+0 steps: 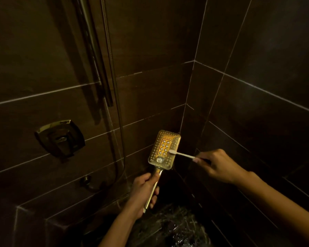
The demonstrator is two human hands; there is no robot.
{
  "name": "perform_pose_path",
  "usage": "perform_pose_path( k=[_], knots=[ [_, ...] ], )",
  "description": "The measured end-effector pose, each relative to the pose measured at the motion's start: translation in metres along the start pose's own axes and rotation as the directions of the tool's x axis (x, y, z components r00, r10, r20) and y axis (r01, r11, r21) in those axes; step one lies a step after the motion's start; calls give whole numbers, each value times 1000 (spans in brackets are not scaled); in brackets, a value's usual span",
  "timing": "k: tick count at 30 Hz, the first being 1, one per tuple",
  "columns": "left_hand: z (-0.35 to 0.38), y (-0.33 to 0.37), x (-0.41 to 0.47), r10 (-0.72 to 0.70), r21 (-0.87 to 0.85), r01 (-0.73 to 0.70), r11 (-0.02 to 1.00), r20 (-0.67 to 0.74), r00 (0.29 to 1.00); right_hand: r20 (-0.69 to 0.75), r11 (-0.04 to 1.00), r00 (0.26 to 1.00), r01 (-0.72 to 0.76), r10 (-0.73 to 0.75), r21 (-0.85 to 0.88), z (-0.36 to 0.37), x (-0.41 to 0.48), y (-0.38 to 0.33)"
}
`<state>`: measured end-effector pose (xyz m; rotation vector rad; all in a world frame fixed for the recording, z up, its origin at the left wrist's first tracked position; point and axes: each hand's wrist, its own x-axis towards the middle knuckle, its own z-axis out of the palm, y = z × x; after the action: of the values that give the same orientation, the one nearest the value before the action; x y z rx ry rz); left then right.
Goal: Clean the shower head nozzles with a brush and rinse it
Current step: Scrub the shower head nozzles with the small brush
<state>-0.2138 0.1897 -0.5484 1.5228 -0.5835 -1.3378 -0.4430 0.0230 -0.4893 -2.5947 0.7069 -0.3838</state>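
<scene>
**Brush tip on the gold shower head**

The left hand (144, 190) reaches up from below, fingers curled round the slim gold handle of the shower head (161, 146), holding it upright with its face to the camera. The right hand (219, 164) comes in from the right, pinching the end of a thin white brush (182, 154). The brush's bristle tip touches the right side of the rectangular, nozzle-dotted face. Behind, dark glossy tiles (150, 41) meet in a corner, and a metal mixer lever (60, 138) sits on the left wall.

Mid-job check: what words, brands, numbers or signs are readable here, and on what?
None can be read.
Round button on the gold rectangular shower head: a mark, too blurred to read.
Thin white brush: no lettering shows.
Gold wall valve plate: too dark to tell.
</scene>
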Motion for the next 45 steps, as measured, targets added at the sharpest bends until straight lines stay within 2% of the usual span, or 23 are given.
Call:
perform_pose_path(
  k=[3,7,12,18,23,26,29,32,33,36,37,40,41,44,45],
  knots=[
    [0,0,0,1,10,-1,1000,-1,1000,105,998,992,65,-63,-11,7,-4,-4],
    [3,0,2,6,18,-6,1000,-1,1000,-34,998,998,-57,59,33,2,-5,-1],
    [9,4,5,34,34,-33,999,-17,999,145,999,988,52,-52,3,12,-11,-10],
    [13,7,10,88,99,-83,992,-53,995,-12,999,1000,19,-19,35,15,-12,-13],
    [16,10,10,103,139,-92,986,-71,992,46,999,998,46,-46,-8,21,-7,-15],
    [16,9,12,95,135,-85,987,-66,993,-49,1000,999,-2,2,12,16,-3,-9],
    [15,7,13,86,119,-78,990,-62,994,30,999,999,40,-40,-20,15,1,-8],
    [12,6,14,78,101,-72,992,-57,995,-76,999,996,-49,49,-1,6,5,0],
    [12,6,14,75,91,-69,993,-60,995,-72,998,995,-65,66,16,3,7,2],
    [11,7,14,70,87,-64,994,-67,995,103,1000,995,-6,5,8,-1,12,0],
    [11,7,14,69,91,-63,994,-66,995,91,1000,996,-12,12,-5,-2,13,1],
    [12,9,15,60,67,-56,996,-59,996,-116,991,985,-128,131,29,-10,16,10],
    [12,9,15,54,59,-51,997,-56,997,-112,992,985,-127,129,27,-12,17,11],
    [10,11,15,32,40,-31,999,-28,999,85,999,995,-46,46,4,-9,15,9],
    [9,11,15,26,35,-25,999,-18,1000,54,998,997,-60,60,-10,-10,15,10]
  ],
)
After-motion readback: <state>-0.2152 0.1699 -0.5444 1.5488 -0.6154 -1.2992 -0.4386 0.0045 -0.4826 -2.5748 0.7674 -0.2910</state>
